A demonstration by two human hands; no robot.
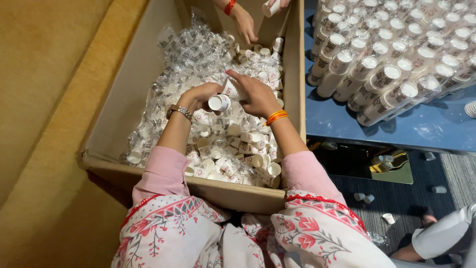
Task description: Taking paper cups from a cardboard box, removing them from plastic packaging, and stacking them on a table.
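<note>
Open brown cardboard box point(292, 74) holds crinkled clear plastic wrappers point(183, 54)

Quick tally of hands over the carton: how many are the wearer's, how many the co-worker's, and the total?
Wearer's hands: 2, left hand gripping a white cup, right hand gripping a cup stack.
Co-worker's hands: 2, lower hand inside the cardboard box, upper hand at the frame's top edge.
Total: 4

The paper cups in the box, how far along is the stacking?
Done: long stacks of cups lie on the blue table. In hand: the left hand and right hand hold a short stack of cups between them. Left: many loose cups and clear wrappers fill the cardboard box.
</note>
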